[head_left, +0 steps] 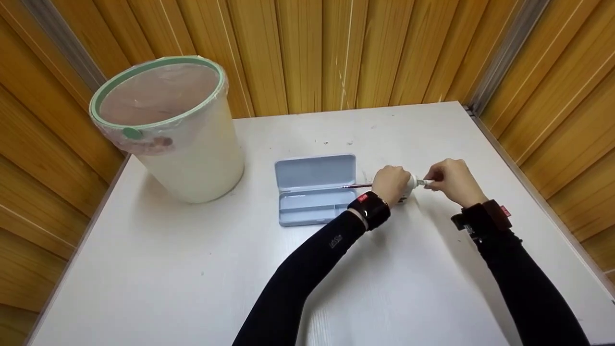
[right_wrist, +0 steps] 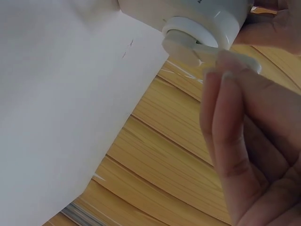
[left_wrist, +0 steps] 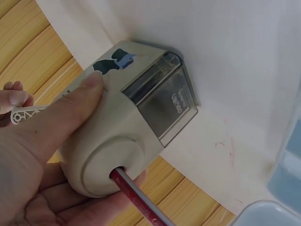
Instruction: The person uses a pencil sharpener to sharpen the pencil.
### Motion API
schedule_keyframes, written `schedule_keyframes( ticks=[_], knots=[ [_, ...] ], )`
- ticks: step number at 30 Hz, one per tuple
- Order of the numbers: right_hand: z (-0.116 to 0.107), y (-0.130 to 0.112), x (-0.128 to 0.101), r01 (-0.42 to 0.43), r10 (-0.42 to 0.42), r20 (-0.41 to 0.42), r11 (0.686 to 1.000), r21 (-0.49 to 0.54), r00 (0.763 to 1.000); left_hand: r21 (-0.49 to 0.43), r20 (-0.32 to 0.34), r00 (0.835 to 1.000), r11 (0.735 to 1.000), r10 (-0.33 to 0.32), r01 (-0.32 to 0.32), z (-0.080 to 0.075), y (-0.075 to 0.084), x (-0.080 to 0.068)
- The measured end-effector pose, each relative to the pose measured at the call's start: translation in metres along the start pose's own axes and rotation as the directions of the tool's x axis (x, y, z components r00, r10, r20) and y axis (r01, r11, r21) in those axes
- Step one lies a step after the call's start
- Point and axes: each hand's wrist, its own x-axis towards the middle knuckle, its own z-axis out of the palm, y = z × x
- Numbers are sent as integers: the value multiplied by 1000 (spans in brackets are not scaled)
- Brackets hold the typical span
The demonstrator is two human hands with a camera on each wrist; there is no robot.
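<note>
A cream-white crank pencil sharpener [left_wrist: 106,113] with a dark clear shavings drawer stands on the white table, gripped by my left hand [head_left: 391,183], its thumb across the body. From the sharpener's front hole sticks a red pencil [left_wrist: 141,200], whose other end reaches over the pencil case in the head view. On the far side, my right hand [head_left: 454,181] pinches the end of the white crank handle [right_wrist: 186,48] between thumb and fingers. The pencil's tip is hidden inside the sharpener.
An open light-blue pencil case [head_left: 314,174] lies left of the sharpener, its lid tipped back. At the back left stands a large whitish bin [head_left: 206,154] with a green rim and a plastic liner. Wood-patterned panels [head_left: 298,57] border the white table [head_left: 192,278].
</note>
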Motion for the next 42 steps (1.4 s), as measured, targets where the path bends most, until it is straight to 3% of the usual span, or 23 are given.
schedule_keyframes(
  ticks=[9,17,36,42],
  knots=[
    [5,-5,5,-2,-6,-153,999,-52,988,-47,29,1000,999,3,-2,-3,-3,1],
    [15,-5,14,20,-49,-265,993,-112,963,-73,6,1000,997,24,-24,-3,-6,-1],
    [38,10,42,14,-79,-326,980,-197,942,-62,-2,999,997,38,-38,0,-7,-2],
    [40,15,47,0,-57,-286,980,-197,957,-64,23,999,997,45,-43,0,-6,-2]
  ],
)
